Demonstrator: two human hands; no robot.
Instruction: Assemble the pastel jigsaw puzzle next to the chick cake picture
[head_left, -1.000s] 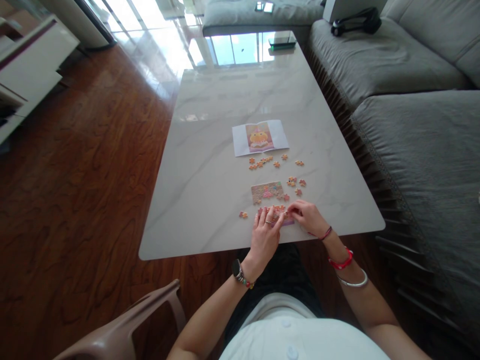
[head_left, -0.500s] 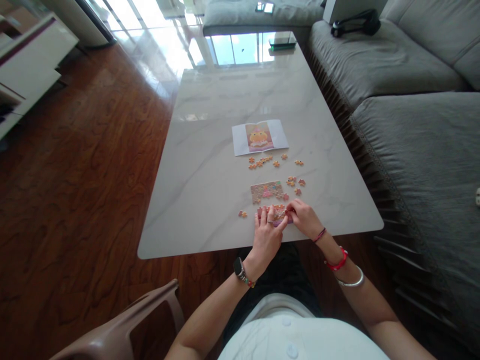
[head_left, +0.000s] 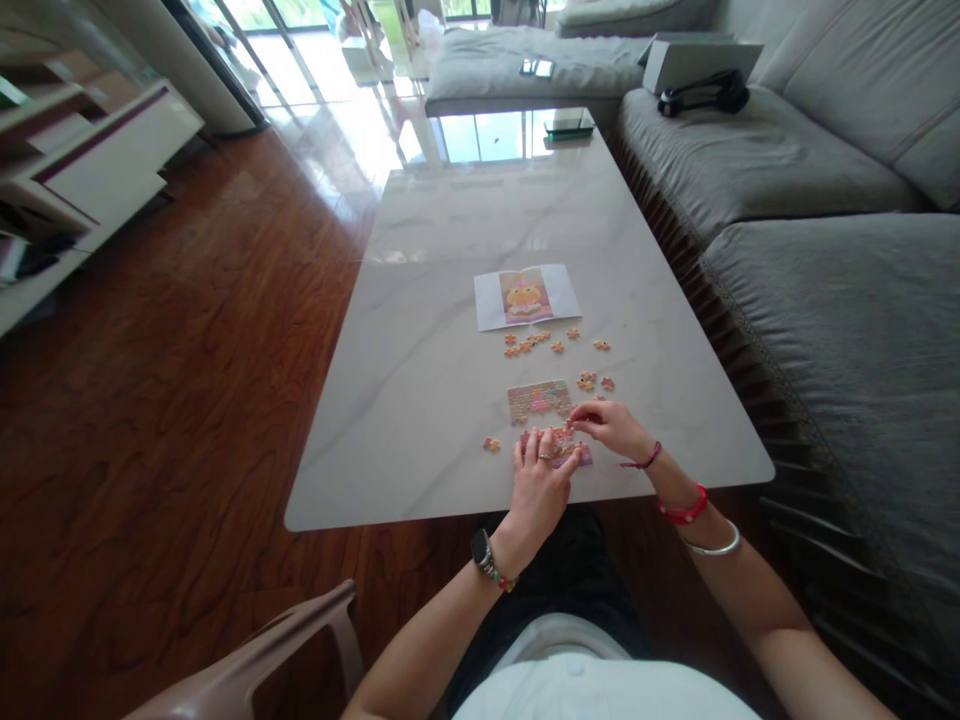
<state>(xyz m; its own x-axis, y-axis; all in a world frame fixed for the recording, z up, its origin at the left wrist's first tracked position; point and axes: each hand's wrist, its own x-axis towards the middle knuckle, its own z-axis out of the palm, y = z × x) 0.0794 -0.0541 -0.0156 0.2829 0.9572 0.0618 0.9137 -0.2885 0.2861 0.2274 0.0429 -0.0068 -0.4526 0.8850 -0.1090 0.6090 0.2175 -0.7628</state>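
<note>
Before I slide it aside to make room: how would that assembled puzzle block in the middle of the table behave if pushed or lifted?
The assembled puzzle block lies flat and thin on the glossy marble table, so it would probably slide easily. Being many small interlocked pieces, it would likely sag or break apart if lifted by one edge. It looks light.

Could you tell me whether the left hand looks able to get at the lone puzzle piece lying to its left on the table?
Probably yes. The left hand rests on the near puzzle section, and the lone piece lies just beside it on bare table, with nothing between them.
</note>
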